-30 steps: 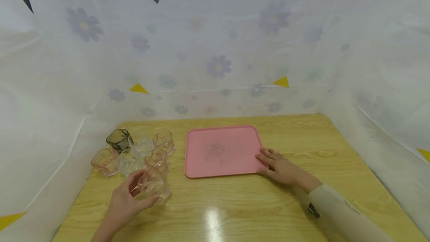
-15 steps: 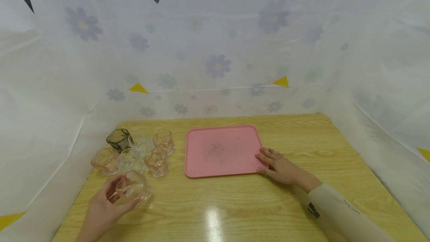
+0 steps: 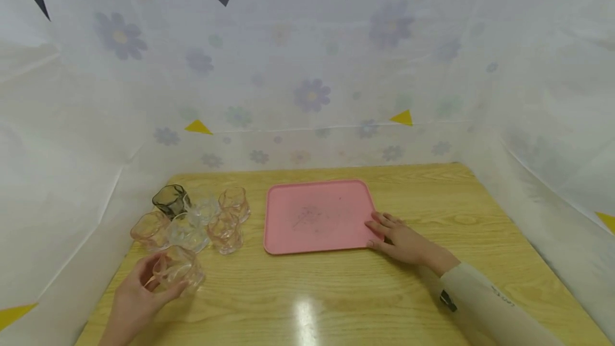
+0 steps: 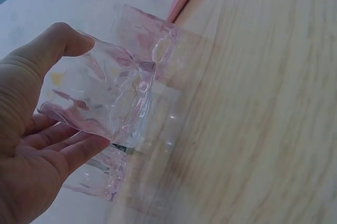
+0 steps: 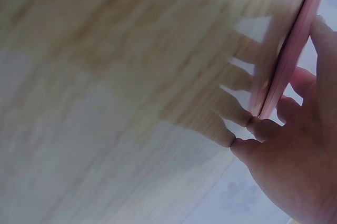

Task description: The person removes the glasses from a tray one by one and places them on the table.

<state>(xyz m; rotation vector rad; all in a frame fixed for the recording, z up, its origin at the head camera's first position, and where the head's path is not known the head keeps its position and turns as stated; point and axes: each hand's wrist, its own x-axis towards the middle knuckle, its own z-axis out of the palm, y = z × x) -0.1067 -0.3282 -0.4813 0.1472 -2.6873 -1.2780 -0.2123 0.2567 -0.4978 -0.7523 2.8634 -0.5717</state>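
In the head view my left hand [image 3: 136, 292] holds a clear, pink-tinted glass [image 3: 180, 271] at the front left, thumb on one side and fingers on the other. The left wrist view shows the same glass [image 4: 105, 92] between thumb and fingers; whether its base touches the table I cannot tell. My right hand [image 3: 405, 242] rests with extended fingers on the right edge of a pink tray [image 3: 322, 218]. The right wrist view has the fingertips along the tray's rim [image 5: 292, 55], some of them hidden behind it.
Behind the held glass stand a dark grey glass [image 3: 170, 200], a pinkish glass [image 3: 151, 231], a clear glass [image 3: 188, 233] and several others, close together. White floral sheeting [image 3: 312, 68] encloses the back and sides of the wooden table [image 3: 307, 292].
My left hand has moved left and slightly toward me with the pink-tinted glass, away from the front of the other glasses. The right hand and the tray have stayed in place.
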